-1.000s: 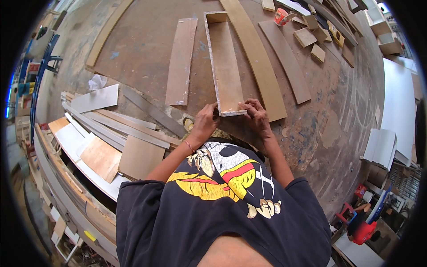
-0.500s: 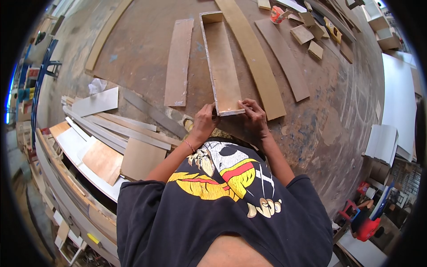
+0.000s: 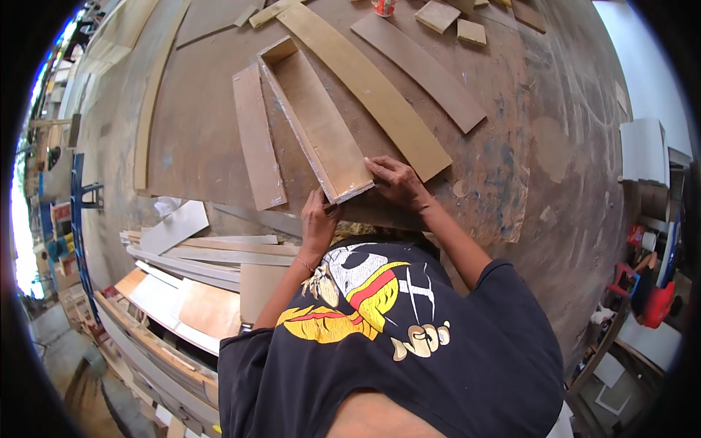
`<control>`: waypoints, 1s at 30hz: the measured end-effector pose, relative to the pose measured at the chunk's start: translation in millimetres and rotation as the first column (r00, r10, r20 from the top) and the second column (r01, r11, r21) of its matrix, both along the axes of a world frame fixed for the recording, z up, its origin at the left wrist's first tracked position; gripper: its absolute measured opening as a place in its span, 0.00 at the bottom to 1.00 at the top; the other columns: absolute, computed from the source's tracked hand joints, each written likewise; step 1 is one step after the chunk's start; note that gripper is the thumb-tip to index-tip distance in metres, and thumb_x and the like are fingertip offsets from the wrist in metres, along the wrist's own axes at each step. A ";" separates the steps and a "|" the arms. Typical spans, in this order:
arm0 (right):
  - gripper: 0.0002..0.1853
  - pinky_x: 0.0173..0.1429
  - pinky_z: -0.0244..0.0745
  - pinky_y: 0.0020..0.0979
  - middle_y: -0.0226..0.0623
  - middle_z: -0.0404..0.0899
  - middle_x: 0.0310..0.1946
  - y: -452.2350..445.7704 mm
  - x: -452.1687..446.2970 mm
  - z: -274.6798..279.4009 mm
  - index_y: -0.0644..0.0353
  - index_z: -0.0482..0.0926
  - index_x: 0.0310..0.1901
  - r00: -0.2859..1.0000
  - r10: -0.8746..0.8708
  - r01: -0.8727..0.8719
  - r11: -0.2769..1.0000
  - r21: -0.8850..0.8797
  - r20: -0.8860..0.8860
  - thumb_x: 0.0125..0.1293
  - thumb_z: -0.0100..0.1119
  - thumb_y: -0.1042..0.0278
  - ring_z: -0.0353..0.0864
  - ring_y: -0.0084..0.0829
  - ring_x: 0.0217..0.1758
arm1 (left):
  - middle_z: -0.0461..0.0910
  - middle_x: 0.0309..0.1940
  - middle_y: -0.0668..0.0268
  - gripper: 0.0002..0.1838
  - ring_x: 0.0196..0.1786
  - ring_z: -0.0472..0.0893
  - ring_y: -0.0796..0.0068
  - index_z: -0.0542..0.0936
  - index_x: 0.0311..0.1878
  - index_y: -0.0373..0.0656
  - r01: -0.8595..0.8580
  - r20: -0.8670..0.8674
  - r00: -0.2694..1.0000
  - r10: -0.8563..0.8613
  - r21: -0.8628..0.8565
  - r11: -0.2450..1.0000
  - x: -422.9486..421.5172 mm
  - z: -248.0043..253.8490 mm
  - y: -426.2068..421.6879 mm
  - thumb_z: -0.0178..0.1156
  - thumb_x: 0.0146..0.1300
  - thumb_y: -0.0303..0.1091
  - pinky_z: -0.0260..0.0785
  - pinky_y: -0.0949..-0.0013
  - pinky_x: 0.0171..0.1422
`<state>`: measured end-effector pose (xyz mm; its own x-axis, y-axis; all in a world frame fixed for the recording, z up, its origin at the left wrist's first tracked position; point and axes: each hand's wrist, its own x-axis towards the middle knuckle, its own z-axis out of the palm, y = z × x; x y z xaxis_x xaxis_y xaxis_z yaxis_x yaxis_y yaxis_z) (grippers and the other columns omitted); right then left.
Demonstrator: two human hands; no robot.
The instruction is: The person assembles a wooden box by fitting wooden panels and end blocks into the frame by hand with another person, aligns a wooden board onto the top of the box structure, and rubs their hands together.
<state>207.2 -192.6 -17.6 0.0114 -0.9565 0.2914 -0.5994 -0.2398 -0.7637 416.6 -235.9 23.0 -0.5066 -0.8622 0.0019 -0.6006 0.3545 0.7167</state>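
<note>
A long, narrow wooden box (image 3: 327, 120), open at the top, lies on the brown worktable with its near end close to my body. At its near left corner, my left hand (image 3: 319, 219) has its fingers closed on the edge. My right hand (image 3: 400, 182) grips the right wall near the same end, thumb and fingers curled over the rim. Left of the box lies a flat plywood strip (image 3: 258, 139). A longer tan board (image 3: 372, 87) runs along its right side, and the right hand is close to that board's near end.
Another brown board (image 3: 423, 73) lies farther right. Small wood blocks (image 3: 438, 16) and a red cup (image 3: 383, 7) are at the back. Stacked offcuts (image 3: 208, 255) sit at the near left, and white panels (image 3: 644, 150) stand at the right.
The view has shifted, and the box now slants more, its far end pointing left. Both hands remain at its near end; the right hand's fingers now reach farther along the right wall.
</note>
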 end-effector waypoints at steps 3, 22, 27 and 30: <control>0.31 0.51 0.74 0.33 0.43 0.74 0.46 -0.5 0.7 4.7 0.61 0.72 0.53 0.999 -0.021 0.021 1.000 0.009 0.028 0.40 0.62 0.80 0.76 0.42 0.47 | 0.73 0.33 0.53 0.17 0.36 0.74 0.51 0.72 0.40 0.34 0.015 0.030 0.999 -0.013 -0.070 0.997 0.3 -4.9 -1.1 0.62 0.45 0.22 0.68 0.59 0.39; 0.37 0.49 0.74 0.33 0.42 0.74 0.44 -3.5 -0.1 7.4 0.59 0.69 0.56 1.000 0.017 -0.016 0.999 0.031 -0.018 0.37 0.68 0.74 0.76 0.40 0.46 | 0.73 0.38 0.50 0.34 0.41 0.74 0.48 0.63 0.60 0.35 0.002 0.024 1.000 -0.001 -0.038 0.999 1.5 -7.9 -0.2 0.62 0.46 0.24 0.68 0.59 0.44; 0.35 0.48 0.74 0.32 0.40 0.74 0.44 -5.4 0.9 3.1 0.59 0.70 0.56 0.999 0.020 -0.018 0.999 0.031 -0.041 0.39 0.67 0.74 0.76 0.38 0.46 | 0.73 0.38 0.50 0.31 0.40 0.74 0.48 0.66 0.56 0.34 0.008 0.006 1.000 -0.008 -0.051 0.999 4.6 -12.2 -1.6 0.62 0.45 0.23 0.68 0.58 0.44; 0.34 0.48 0.75 0.32 0.39 0.74 0.44 -5.6 0.6 4.1 0.58 0.71 0.55 1.000 0.014 -0.013 0.999 0.040 -0.028 0.40 0.67 0.73 0.77 0.38 0.45 | 0.73 0.37 0.49 0.30 0.40 0.74 0.48 0.67 0.54 0.34 0.004 0.016 1.000 -0.003 -0.040 0.999 3.3 -11.6 -1.0 0.62 0.44 0.22 0.68 0.58 0.44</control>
<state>207.8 -198.3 -13.5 0.0325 -0.9669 0.2529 -0.6178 -0.2184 -0.7554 419.9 -236.9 11.4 -0.5099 -0.8597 0.0284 -0.6106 0.3850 0.6921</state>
